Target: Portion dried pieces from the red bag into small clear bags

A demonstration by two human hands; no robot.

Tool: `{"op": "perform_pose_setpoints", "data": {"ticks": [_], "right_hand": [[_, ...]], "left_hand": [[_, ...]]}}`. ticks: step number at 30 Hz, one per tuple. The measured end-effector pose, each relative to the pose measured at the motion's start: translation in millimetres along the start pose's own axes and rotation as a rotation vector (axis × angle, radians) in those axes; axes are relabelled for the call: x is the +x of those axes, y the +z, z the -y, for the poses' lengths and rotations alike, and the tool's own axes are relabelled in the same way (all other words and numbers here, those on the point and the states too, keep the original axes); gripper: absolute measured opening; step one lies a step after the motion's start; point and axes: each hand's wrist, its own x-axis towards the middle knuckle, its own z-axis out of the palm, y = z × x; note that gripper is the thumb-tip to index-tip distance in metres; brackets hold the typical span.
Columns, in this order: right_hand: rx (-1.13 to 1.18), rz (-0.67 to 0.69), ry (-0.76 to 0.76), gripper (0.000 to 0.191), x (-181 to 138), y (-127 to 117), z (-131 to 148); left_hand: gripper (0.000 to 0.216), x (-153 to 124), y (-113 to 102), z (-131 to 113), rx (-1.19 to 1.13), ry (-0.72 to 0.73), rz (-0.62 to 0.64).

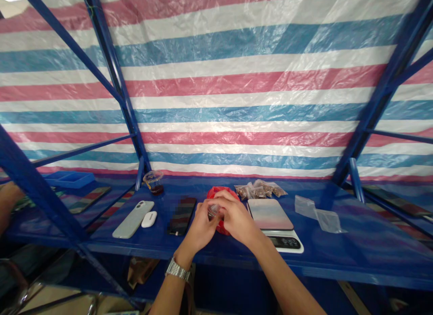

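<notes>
My left hand (204, 219) and my right hand (233, 211) meet at the middle of the blue table. Their fingers close together on a small clear plastic bag (213, 210), mostly covered by them; I cannot make out its contents. Directly beneath and behind the hands is a red plastic bag (221, 190), partly hidden. To the right of my right hand stands a white kitchen scale (270, 214) with a flat metal top. Several filled clear bags with brown bits (260, 189) lie in a pile behind the scale.
Two flat clear zip bags (316, 212) lie right of the scale. On the left are a black phone (181, 215), a pale phone (133, 219), a white earbud case (149, 219) and a cup of dark liquid (155, 184). Blue frame posts (117, 80) flank the table. Another person's hand (9, 197) shows far left.
</notes>
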Motion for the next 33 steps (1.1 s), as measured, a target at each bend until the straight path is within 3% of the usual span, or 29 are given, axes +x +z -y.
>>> {"op": "perform_pose_setpoints", "data": {"ticks": [5, 11, 14, 19, 24, 26, 29, 33], "right_hand": [[0.056, -0.069, 0.059, 0.062, 1, -2, -3], [0.077, -0.187, 0.075, 0.043, 3, -5, -13], [-0.008, -0.266, 0.160, 0.036, 1, -6, -28], [-0.189, -0.125, 0.260, 0.030, -8, 4, -46], [-0.014, -0.180, 0.103, 0.026, -4, 8, -12], [0.032, -0.137, 0.059, 0.025, -1, 4, 7], [-0.075, -0.072, 0.048, 0.021, 0, 0, 20], [-0.197, -0.012, 0.028, 0.017, -3, -2, 14]], "left_hand": [[0.030, 2, 1, 1, -0.078, -0.065, -0.020], [0.032, 4, 6, 6, -0.099, -0.056, -0.167], [0.029, 7, 4, 3, -0.161, -0.061, -0.217], [0.037, 8, 1, -1, -0.125, -0.027, -0.338], [0.042, 5, 0, 6, -0.021, -0.015, -0.425], [0.046, 3, 0, 8, 0.044, 0.000, -0.415], [0.057, 0, 2, 9, 0.138, 0.072, -0.359], [0.063, -1, 6, 7, 0.184, 0.089, -0.348]]}}
